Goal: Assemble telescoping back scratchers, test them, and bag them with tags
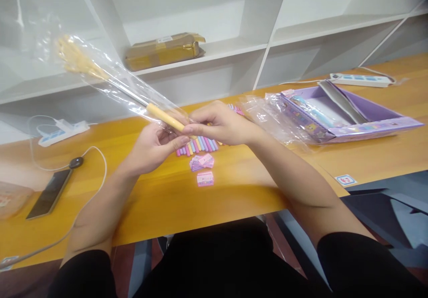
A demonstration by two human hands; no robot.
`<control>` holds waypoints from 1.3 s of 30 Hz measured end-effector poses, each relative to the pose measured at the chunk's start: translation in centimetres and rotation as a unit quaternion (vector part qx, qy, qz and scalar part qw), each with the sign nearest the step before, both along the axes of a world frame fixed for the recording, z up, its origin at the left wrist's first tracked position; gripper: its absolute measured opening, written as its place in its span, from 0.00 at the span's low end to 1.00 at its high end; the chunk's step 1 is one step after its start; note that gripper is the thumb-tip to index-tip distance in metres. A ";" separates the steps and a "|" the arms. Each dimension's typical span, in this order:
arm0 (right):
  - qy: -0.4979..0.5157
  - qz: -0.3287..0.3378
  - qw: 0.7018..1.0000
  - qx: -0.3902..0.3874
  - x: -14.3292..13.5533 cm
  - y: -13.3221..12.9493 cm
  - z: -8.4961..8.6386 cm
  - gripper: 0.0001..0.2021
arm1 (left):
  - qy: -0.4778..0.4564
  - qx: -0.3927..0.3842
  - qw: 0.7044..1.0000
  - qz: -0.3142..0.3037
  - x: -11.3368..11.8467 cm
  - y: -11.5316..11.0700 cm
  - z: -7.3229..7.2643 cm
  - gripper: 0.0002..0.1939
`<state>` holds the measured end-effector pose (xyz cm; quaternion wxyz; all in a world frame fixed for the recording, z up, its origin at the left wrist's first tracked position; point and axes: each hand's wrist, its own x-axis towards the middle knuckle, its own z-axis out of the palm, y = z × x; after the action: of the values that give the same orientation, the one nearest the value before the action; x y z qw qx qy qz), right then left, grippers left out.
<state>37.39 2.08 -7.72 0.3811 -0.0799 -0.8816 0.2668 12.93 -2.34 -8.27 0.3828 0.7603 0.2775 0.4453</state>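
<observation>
A yellow-handled whisk-like tool (167,118) in a clear plastic sleeve slants up to the left above the table, its yellow head blurred. My left hand (155,146) is closed round the lower handle from below. My right hand (219,122) pinches the sleeve's near end beside the handle tip, thumb against it. Below the hands lies a row of pink, blue and yellow sticks (200,145), partly hidden by them. Nearer me are a fanned pile of small purple-pink cards (201,161) and a single pink card (205,179).
At the right, an open purple box (371,128) holds packaged items, with crumpled clear plastic (277,117) beside it. A phone (50,194), a cable and a power strip (63,132) are at the left. A taped package (165,51) rests on the white shelf (234,46). Another power strip (361,80) lies behind the box.
</observation>
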 end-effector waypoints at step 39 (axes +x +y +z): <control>0.016 0.083 0.993 -0.087 -0.7 -0.6 -0.5 0.25 | 0.097 0.093 0.990 -0.036 -2.1 0.8 -0.1 0.13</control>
<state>36.65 1.47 -8.21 0.3631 -0.0355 -0.8524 0.3746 10.87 -1.52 -8.40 0.2974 0.8418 0.2433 0.3790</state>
